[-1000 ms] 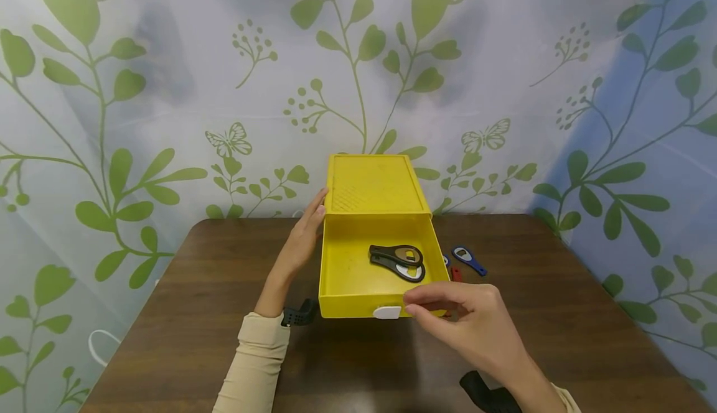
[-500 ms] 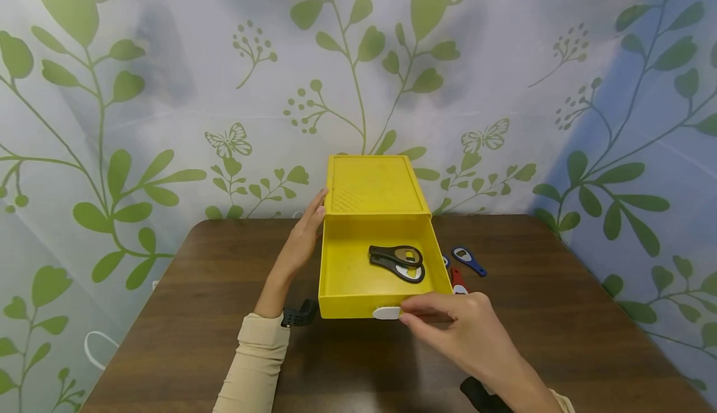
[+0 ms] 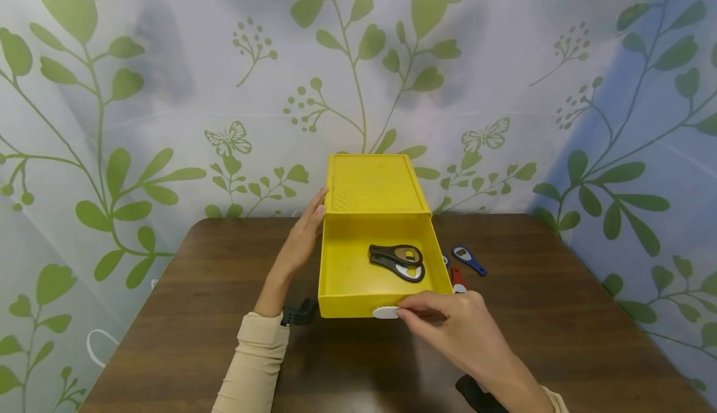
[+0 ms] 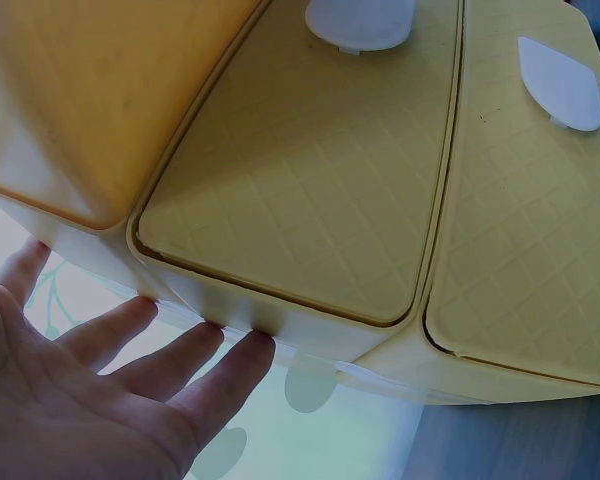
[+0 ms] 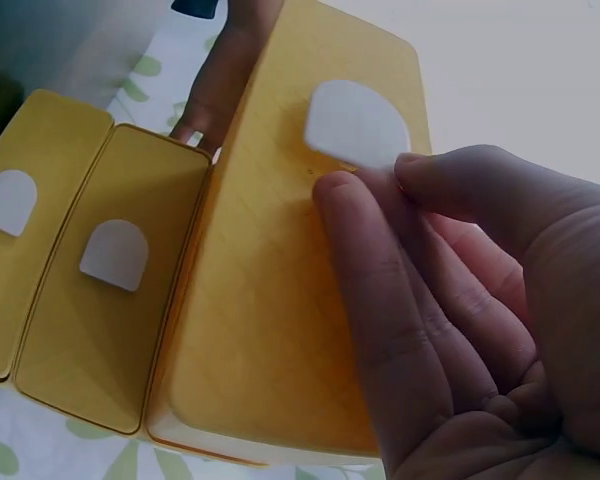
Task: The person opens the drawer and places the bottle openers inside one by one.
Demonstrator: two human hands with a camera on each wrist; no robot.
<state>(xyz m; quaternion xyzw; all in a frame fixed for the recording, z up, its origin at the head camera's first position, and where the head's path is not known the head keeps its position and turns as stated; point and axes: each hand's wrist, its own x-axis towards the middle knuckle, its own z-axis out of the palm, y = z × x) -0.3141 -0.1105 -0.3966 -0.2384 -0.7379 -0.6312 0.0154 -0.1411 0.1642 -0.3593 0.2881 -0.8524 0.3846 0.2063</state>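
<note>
A yellow drawer unit (image 3: 375, 183) stands on the table with its top drawer (image 3: 347, 270) pulled out. My right hand (image 3: 462, 329) pinches the right edge of that drawer's white handle (image 3: 384, 313) between thumb and fingers; the right wrist view shows the thumb on the handle (image 5: 355, 120). Against the unit's left side rests my left hand (image 3: 299, 242), its fingers (image 4: 225, 385) straight and spread. Inside the drawer lie two black bottle openers, one with a brown face (image 3: 404, 254) overlapping one with a white face (image 3: 400, 269).
On the table (image 3: 213, 313), right of the unit, lie a blue bottle opener (image 3: 469, 260), a red one (image 3: 458, 279) and another blue piece (image 3: 445, 260), partly hidden. Two lower drawers (image 4: 300, 180) are closed. A leaf-patterned cloth (image 3: 252, 108) hangs behind the table.
My right hand has moved slightly left and down onto the white handle, uncovering more of the red bottle opener. The left hand and the drawer have stayed in place.
</note>
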